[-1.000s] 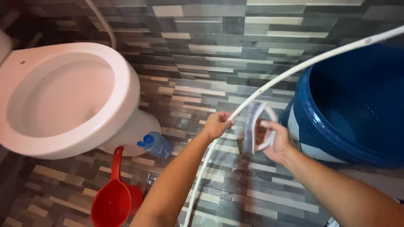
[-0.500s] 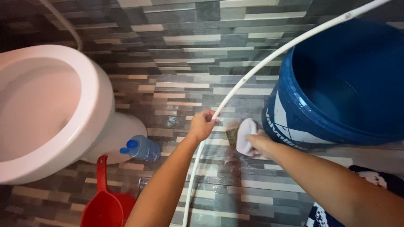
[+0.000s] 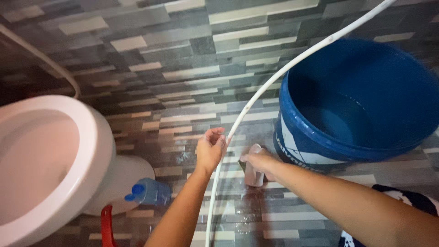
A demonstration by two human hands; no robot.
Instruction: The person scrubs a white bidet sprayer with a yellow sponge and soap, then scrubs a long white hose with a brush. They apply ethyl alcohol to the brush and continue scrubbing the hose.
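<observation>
My left hand [image 3: 210, 148] rests against a thin white hose [image 3: 274, 80] that arcs from the upper right down across the tiled floor; its fingers look loosely curled beside the hose. My right hand [image 3: 259, 161] presses a pale cloth or sponge [image 3: 253, 174] down onto the wet grey tiled floor [image 3: 283, 201], just left of a large blue bucket [image 3: 356, 100] with water in it.
A white toilet bowl [image 3: 50, 160] fills the left side. A blue-capped bottle [image 3: 146, 192] lies on its side at the toilet's base, and a red dipper handle [image 3: 107, 226] shows at the bottom edge. A dark patterned cloth [image 3: 411, 199] lies at lower right.
My right hand has gone from holding the pale piece up in the air to pressing it on the floor beside the bucket. My left hand's grip on the hose loosened. The view swung rightward.
</observation>
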